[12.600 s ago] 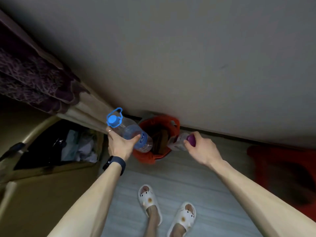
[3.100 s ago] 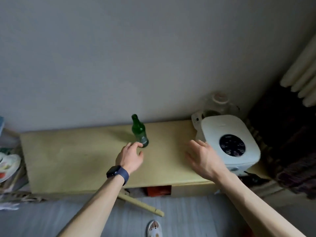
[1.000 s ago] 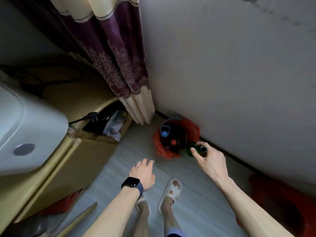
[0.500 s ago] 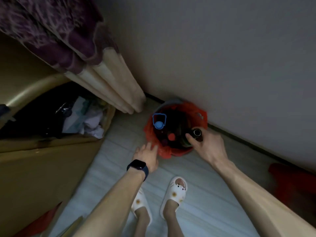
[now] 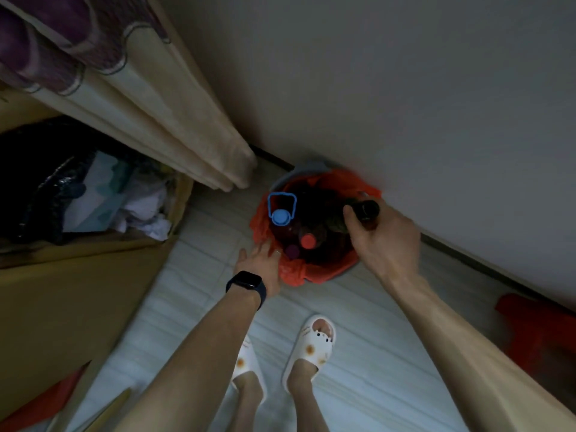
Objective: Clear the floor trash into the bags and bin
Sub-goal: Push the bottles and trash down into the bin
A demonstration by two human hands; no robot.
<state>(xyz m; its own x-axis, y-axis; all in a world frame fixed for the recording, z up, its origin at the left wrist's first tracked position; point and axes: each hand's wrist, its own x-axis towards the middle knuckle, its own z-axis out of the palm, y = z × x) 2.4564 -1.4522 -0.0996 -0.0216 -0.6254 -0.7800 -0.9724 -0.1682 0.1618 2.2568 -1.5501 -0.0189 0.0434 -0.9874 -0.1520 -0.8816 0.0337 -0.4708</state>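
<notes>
A small bin lined with a red bag (image 5: 314, 272) stands on the floor against the wall. Inside it stand a bottle with a blue cap (image 5: 280, 217), one with a red cap (image 5: 308, 241) and one with a purple cap (image 5: 292, 251). My right hand (image 5: 381, 241) grips a green glass bottle (image 5: 365, 211) by its neck, held over the bin's right rim with its body down inside. My left hand (image 5: 260, 263), a dark watch on the wrist, rests with fingers spread on the red bag at the bin's near-left rim.
A cardboard box (image 5: 93, 244) with a black bag and crumpled paper stands at left. A cream and purple curtain (image 5: 162, 120) hangs beside the bin. A red stool (image 5: 539, 325) is at right. My feet in white slippers (image 5: 311, 341) stand on the pale floor.
My left hand has reached forward onto the red bag's rim. The right hand holds the green bottle a little lower into the bin. The view has moved closer.
</notes>
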